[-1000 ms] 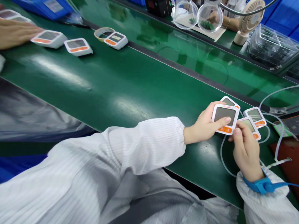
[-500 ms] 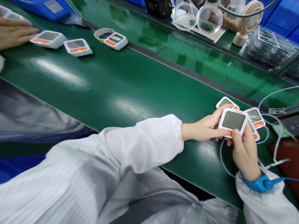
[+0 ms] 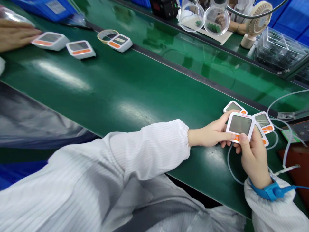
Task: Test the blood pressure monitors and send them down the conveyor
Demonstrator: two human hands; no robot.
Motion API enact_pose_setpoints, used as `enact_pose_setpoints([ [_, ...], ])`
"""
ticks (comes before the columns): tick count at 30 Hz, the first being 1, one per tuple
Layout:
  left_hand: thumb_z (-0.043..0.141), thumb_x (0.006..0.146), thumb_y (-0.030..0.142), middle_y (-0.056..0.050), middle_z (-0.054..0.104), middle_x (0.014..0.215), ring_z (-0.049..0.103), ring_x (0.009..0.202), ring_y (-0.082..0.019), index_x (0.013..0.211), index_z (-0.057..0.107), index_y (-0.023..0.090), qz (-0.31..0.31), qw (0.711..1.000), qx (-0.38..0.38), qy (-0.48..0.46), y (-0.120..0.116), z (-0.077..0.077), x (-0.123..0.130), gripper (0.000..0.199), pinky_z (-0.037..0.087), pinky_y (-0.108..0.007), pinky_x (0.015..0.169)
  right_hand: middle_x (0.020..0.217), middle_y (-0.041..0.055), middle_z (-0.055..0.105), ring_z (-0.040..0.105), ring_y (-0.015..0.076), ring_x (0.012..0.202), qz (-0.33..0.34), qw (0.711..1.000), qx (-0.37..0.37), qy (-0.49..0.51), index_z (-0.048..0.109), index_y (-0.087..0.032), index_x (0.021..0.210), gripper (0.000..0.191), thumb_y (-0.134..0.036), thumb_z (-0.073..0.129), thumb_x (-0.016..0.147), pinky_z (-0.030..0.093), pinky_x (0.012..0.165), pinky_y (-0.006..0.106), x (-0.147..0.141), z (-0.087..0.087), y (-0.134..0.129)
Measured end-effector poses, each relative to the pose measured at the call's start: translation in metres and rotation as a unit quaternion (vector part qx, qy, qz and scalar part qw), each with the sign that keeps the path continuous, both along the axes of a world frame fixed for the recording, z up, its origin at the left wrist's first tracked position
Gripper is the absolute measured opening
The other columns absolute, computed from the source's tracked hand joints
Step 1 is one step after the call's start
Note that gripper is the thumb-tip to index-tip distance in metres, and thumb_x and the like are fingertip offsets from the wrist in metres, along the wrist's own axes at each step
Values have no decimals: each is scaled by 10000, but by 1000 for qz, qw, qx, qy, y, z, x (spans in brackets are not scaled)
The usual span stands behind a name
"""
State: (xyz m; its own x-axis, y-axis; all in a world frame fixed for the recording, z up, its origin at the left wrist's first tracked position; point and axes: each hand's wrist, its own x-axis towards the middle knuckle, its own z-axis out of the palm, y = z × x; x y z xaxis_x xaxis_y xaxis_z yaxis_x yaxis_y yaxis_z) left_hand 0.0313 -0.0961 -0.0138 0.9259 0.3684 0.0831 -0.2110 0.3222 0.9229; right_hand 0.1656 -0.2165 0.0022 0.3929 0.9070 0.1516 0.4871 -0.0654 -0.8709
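Note:
Between both hands, above the right part of the green bench, is a white digital display device point(image 3: 240, 125) with a grey screen and an orange button strip. My left hand point(image 3: 216, 131) grips its left side, thumb on the orange strip. My right hand point(image 3: 254, 156) holds the lower right corner, with its thumb at the strip as well; a blue wrist strap point(image 3: 266, 190) circles that wrist. Similar devices lie just behind: one at the upper left point(image 3: 234, 106), one at the right point(image 3: 263, 120), and one partly hidden point(image 3: 262, 135) by my right hand.
A co-worker's hand point(image 3: 18, 34) rests at the far left, near more white devices point(image 3: 50, 41). A tape roll point(image 3: 106, 35) sits by the bench's dark strip. Clear tubing point(image 3: 287, 148) curls at the right. Beyond stand a small fan point(image 3: 259, 19) and clear trays point(image 3: 280, 48).
The held device has tilted slightly and shifted a little left, and faint marks now show on its screen. Both hands keep their grip.

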Motion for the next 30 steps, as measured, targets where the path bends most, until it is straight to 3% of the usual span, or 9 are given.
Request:
enact_pose_setpoints([
  [15, 651, 871, 260, 2, 597, 818, 564, 574, -100, 1503, 183, 273, 6, 1000, -1, 6, 0, 1, -1, 786, 486, -208, 479, 707, 12, 602, 555, 183, 500, 1, 1000, -4, -14, 571, -193, 1290, 370, -419, 519, 1001, 493, 454, 302, 1, -2, 0],
  [30, 681, 850, 376, 2, 603, 756, 562, 532, -127, 1515, 191, 241, 13, 1000, 12, 15, 0, 1, -2, 837, 469, -239, 479, 691, 13, 609, 563, 178, 485, 4, 1000, -3, -14, 576, -189, 1274, 359, -425, 520, 1010, 492, 433, 287, 0, 0, 0],
])
